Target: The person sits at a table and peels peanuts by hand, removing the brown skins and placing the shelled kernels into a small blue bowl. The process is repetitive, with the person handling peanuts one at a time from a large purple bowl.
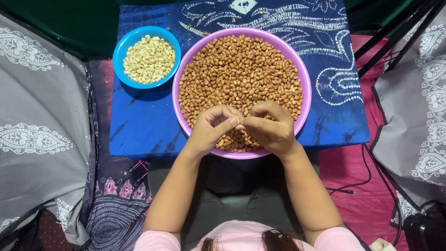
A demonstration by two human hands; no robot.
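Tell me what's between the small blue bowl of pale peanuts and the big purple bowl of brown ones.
Nothing: in the head view the blue bowl and purple bowl sit rim to rim on the blue patterned cloth.

Room to move around the two bowls

The big purple bowl fills the middle of the blue cloth, and the small blue bowl sits just beside its left rim, leaving only a narrow gap between them. Bare cloth lies open in front of the blue bowl and to the right of the purple one. Grey patterned cushions wall in both sides, black stand legs slant in at the upper right, and a black cable trails over the pink mat.
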